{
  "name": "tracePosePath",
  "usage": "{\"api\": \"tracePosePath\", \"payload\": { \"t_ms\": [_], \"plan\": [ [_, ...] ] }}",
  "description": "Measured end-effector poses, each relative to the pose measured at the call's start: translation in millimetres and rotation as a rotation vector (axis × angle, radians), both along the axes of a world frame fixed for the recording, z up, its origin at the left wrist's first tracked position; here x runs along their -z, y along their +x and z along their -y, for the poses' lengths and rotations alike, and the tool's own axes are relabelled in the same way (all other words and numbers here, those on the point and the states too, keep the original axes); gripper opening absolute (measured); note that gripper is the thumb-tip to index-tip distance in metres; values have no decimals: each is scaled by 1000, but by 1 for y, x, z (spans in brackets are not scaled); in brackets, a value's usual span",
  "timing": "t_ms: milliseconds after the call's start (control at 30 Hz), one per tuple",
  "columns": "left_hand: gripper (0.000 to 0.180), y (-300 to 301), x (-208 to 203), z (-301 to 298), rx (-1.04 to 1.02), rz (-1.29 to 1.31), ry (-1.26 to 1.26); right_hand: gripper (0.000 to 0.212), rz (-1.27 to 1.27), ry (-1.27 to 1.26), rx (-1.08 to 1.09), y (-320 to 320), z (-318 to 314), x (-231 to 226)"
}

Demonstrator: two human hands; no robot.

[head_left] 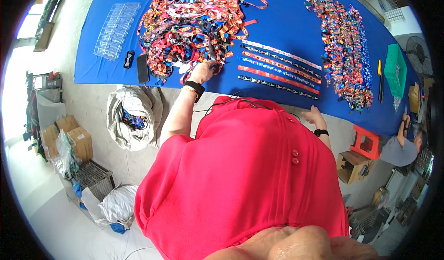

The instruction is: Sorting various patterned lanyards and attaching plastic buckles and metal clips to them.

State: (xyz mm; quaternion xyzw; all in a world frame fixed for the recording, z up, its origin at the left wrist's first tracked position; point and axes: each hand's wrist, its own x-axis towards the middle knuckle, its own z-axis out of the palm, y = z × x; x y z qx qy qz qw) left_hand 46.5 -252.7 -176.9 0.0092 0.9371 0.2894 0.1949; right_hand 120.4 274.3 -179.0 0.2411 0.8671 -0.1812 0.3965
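A large tangled heap of colourful printed straps [185,33] lies on the blue-covered table [277,10]. My left hand [202,73] is at the near edge of this heap, its fingers closed on a dark strap; the fingertips are partly hidden among the ribbons. To the right of the heap, several patterned straps [280,68] lie flat in parallel rows, red, blue, black and pink. My right hand [314,116] hangs by the table's near edge, just below these rows. Its fingers are apart and hold nothing that I can see.
Bundled straps [344,52] lie in long columns on the right. Beyond are a yellow cutter [379,67] and a green bin [395,70]. A clear plastic tray [117,31] and a phone [143,68] sit left. A sack [132,116] stands below; another person [400,151] is far right.
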Motion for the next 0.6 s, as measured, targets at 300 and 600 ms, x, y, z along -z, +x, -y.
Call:
{"api": "tracePosePath", "payload": {
  "t_ms": [300, 600],
  "plan": [
    [29, 4, 30, 20, -15, -69, -141, 90, 72, 11, -24, -8, -6, 5],
    [23, -58, -63, 88, -671, -682, 10, 89, 37, -30, -9, -2, -16, 16]
  ]
}}
